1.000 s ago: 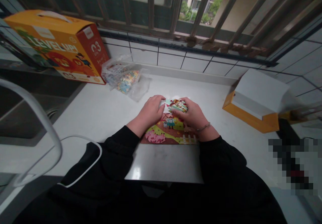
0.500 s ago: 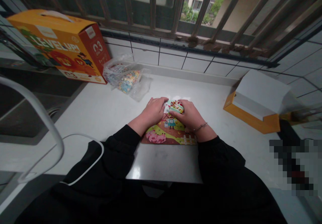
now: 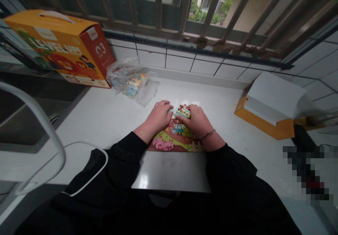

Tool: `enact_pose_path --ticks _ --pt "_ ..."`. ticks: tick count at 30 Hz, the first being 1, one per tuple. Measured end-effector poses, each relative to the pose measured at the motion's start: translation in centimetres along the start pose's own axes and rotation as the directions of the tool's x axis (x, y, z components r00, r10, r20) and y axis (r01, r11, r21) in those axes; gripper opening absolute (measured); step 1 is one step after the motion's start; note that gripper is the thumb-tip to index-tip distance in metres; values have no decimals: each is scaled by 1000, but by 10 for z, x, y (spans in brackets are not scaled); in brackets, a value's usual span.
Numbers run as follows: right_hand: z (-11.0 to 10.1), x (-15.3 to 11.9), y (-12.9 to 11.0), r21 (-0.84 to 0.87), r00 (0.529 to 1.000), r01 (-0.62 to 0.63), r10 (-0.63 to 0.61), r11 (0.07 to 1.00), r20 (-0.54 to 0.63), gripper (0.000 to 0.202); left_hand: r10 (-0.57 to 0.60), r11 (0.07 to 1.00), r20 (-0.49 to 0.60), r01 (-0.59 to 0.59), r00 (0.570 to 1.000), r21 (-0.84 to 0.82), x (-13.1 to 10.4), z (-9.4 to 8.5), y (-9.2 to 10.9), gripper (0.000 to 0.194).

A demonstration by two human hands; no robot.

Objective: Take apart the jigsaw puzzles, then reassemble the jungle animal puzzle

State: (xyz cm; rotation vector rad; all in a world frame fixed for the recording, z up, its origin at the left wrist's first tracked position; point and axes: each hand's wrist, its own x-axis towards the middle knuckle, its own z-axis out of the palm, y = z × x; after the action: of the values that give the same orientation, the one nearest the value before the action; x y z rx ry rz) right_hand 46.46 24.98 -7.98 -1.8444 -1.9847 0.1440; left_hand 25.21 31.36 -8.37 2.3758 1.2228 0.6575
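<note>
A colourful farm picture puzzle (image 3: 178,136) with a pink pig lies flat on the counter, over a grey metallic sheet. My right hand (image 3: 196,119) is closed round a small stack of puzzle pieces (image 3: 184,111) above its upper part. Beside the stack on the left, my left hand (image 3: 161,114) has its fingers bent, with thumb and fingertips close to a whitish spot at the picture's upper edge. Whether anything is between those fingers is too small to tell.
An orange and red box (image 3: 63,51) stands at the back left. Clear plastic bags of pieces (image 3: 133,83) lie beside it. An open white and orange box (image 3: 266,103) sits at the right. A white curved tube (image 3: 50,129) crosses the left side.
My left hand has shifted slightly left, and its fingers have lifted and moved away from the stack. My right hand still holds the pieces, a little further left.
</note>
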Motion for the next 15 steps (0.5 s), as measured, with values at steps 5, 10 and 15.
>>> enact_pose_path --ticks 5,10,15 --pt "1 -1 -2 43 1000 -15 15 999 -15 41 40 999 63 -39 997 -15 1 -2 -1 29" --pt "2 -1 -1 139 1000 -13 15 990 -14 40 1 995 70 6 998 -95 3 -6 -1 27" --pt "-2 -1 -3 278 993 84 -56 957 -105 43 -108 951 55 119 993 -285 0 -7 7 24"
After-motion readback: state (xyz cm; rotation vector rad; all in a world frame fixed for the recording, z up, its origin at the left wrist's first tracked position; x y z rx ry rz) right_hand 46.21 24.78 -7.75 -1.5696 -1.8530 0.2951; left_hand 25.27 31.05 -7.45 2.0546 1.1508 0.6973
